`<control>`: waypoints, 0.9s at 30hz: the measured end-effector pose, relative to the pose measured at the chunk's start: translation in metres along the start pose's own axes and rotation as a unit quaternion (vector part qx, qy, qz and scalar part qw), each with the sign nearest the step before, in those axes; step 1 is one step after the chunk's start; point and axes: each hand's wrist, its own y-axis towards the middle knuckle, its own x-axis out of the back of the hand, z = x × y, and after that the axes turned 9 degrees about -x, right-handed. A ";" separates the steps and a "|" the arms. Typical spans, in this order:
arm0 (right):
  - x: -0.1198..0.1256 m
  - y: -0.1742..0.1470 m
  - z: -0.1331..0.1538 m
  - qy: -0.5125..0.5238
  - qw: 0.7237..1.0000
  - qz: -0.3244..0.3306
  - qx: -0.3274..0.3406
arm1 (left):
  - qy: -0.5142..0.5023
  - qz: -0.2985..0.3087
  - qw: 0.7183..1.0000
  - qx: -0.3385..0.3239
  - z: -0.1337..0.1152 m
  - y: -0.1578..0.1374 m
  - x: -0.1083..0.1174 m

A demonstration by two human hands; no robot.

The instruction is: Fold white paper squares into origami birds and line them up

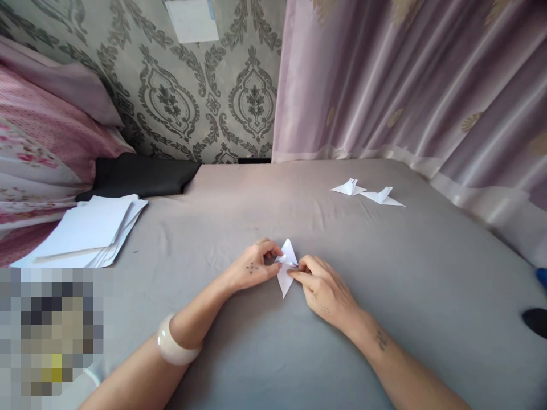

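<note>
A small piece of folded white paper (285, 280) lies between my hands near the middle of the grey cloth surface. It has a pointed tip toward me and another pointing away. My left hand (256, 265) pinches its left side between thumb and fingers. From the right, my right hand (322, 285) grips the opposite edge, its index finger pressed on the paper. Folds at the paper's centre are partly covered by my fingertips. Farther back on the right sit two finished-looking folded paper figures, one (349, 187) beside the other (383, 197), each with long points and a raised middle.
A stack of white paper sheets (89, 225) lies at the left, in front of a folded black item (143, 173). Pink curtains (363, 80) hang along the right and back. A blurred patch (55, 336) covers the lower left. Dark objects (536, 322) show at the right edge.
</note>
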 end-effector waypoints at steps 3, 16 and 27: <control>0.002 -0.003 0.003 -0.065 0.998 0.016 0.019 | 0.051 0.017 0.997 -0.062 0.006 -0.002 -0.006; -0.003 -0.004 0.013 -0.061 0.998 0.005 0.024 | 0.144 -0.069 0.982 -0.100 0.022 0.006 -0.017; -0.008 0.002 0.010 0.082 0.994 -0.049 -0.055 | 0.003 -0.084 0.995 -0.051 0.012 0.016 -0.025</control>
